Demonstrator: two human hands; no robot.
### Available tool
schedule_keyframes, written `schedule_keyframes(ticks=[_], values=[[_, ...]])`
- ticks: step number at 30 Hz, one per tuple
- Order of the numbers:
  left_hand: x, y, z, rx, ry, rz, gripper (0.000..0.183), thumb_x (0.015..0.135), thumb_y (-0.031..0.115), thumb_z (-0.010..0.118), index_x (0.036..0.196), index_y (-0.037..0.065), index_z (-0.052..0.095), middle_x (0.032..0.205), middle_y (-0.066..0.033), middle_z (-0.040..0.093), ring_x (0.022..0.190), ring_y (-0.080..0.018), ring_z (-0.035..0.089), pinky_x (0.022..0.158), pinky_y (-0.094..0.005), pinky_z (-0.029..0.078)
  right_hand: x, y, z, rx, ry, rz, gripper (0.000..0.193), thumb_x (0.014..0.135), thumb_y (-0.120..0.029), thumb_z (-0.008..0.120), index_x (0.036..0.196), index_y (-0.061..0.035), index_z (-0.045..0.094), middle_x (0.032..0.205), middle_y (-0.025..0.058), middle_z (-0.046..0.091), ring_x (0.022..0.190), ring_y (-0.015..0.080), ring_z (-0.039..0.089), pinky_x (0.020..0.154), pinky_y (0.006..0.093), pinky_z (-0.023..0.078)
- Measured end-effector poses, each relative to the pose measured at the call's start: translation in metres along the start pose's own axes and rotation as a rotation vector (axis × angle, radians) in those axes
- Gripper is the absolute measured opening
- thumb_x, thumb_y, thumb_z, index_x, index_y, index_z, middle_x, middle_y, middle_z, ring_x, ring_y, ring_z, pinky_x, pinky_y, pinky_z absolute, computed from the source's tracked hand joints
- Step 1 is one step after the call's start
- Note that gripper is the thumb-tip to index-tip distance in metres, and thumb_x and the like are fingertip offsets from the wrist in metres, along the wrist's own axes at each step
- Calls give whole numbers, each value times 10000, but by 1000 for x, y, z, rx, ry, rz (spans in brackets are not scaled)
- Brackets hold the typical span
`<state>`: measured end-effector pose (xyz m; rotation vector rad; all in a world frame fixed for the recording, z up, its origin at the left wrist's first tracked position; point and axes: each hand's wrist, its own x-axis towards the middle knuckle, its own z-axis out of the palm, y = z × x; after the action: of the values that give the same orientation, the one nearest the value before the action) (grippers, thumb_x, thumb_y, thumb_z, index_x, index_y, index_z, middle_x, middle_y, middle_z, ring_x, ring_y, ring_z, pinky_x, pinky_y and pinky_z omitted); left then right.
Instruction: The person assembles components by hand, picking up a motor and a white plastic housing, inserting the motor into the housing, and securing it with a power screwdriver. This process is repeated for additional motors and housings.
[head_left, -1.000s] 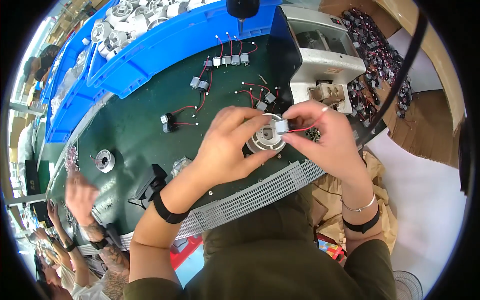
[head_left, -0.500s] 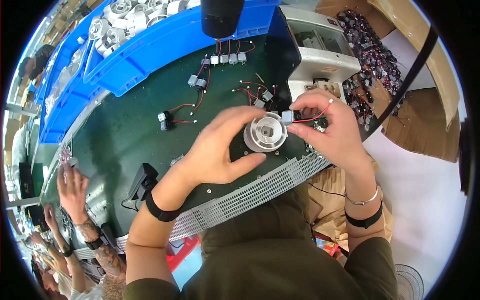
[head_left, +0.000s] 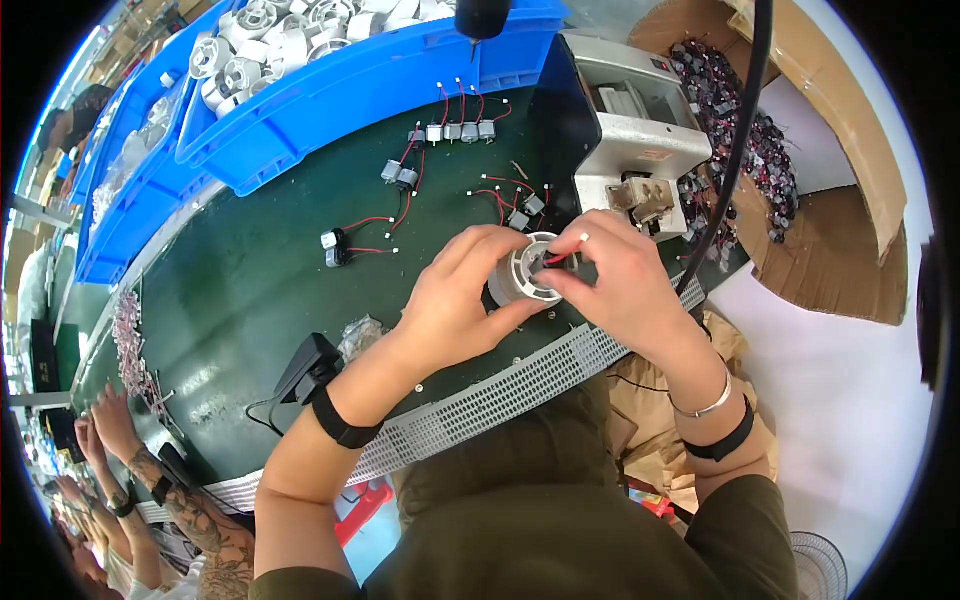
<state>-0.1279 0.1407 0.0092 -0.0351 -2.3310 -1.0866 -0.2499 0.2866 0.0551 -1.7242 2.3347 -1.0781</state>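
Note:
My left hand (head_left: 445,300) curves around a round whitish housing (head_left: 508,284) on the green table, thumb and fingers on its side. The housing is tilted a little, with its open, ribbed face towards my right hand (head_left: 625,285). The fingertips of that hand pinch a small motor at the housing's centre. The motor's body is mostly hidden by my fingers and the housing; its red and black wires (head_left: 554,260) show. Beyond my hands lie more small grey motors with wires: a pair (head_left: 524,212), another pair (head_left: 399,175), a row (head_left: 468,131) and two at the left (head_left: 334,247).
A blue bin (head_left: 360,92) full of white housings stands at the back. Above hangs a black powered screwdriver (head_left: 482,18). At right are a grey machine (head_left: 645,145) and a cardboard box (head_left: 835,245) with many motors. A co-worker's hand (head_left: 115,425) is at far left.
My right hand has brought the motor leftwards from beside the housing into its centre. My left hand has closed in around the housing, which is now tilted. The co-worker's hand moved nearer the table's edge.

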Motion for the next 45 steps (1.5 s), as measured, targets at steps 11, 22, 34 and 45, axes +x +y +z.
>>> schedule_keyframes(ticks=[11,22,34,45], values=[[-6,-6,12,116,120,66,553,589,232,832,992,61,495,1093,-160,558,950,-326,574,843,-422,462,11,-11,-29,-164,-251,-30,349,703,-99,723,1019,-25,595,1028,117,534,980,267,532,802,327,446],[-2,0,10,396,66,336,435,685,292,745,1070,138,612,1170,-158,543,1005,-337,561,877,-462,439,184,-38,-62,790,364,-311,389,827,-136,625,1134,46,469,935,124,568,821,196,547,749,342,452],[14,3,3,372,27,327,309,625,202,772,884,102,636,1055,-110,583,807,-260,599,680,-349,493,84,-20,-130,880,464,27,338,749,-95,634,1043,31,525,738,82,577,604,176,567,559,301,474],[9,-2,12,351,60,306,364,536,142,780,863,95,628,1059,-132,585,805,-268,608,639,-349,510,44,28,-79,1053,564,-398,424,713,1,656,1094,50,478,697,98,578,565,174,566,548,290,462]])
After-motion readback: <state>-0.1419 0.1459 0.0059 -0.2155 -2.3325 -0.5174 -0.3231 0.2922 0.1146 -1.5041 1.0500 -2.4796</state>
